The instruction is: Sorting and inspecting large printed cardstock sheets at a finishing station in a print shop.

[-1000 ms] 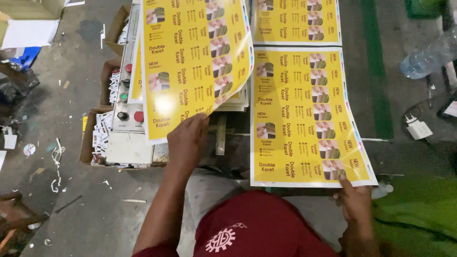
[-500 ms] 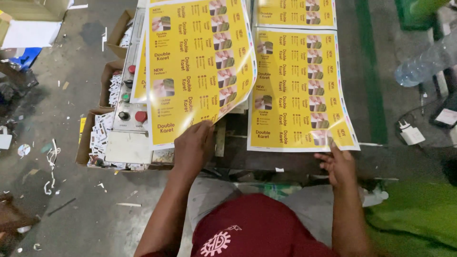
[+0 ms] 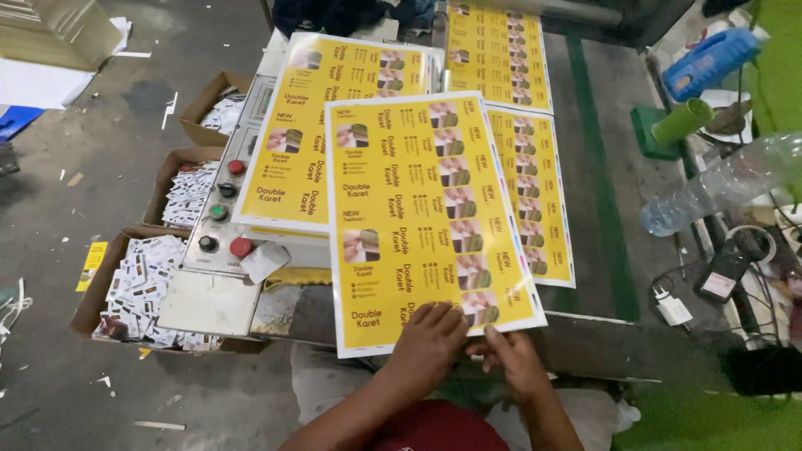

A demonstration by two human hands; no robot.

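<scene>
A glossy yellow printed sheet (image 3: pixel 422 213) lies slanted across the machine bed in front of me. My left hand (image 3: pixel 428 341) rests on its near edge with fingers spread flat on the paper. At the sheet's near right corner, my right hand (image 3: pixel 514 357) pinches the edge. Under it to the right lies another yellow sheet (image 3: pixel 535 196). A stack of the same sheets (image 3: pixel 305 134) sits to the left, and one more sheet (image 3: pixel 497 50) lies farther back.
A grey control panel (image 3: pixel 219 225) with red, green and black buttons is at the left. Cardboard boxes of small printed cards (image 3: pixel 142 284) stand on the floor beside it. At right are a clear plastic bottle (image 3: pixel 727 184), a green roll (image 3: pixel 681 121), a blue object (image 3: pixel 710 58) and a charger (image 3: pixel 668 307).
The sheet my left hand held up has come right and down onto the bed over the right sheet. My hands have come together at its near edge. The camera view has shifted.
</scene>
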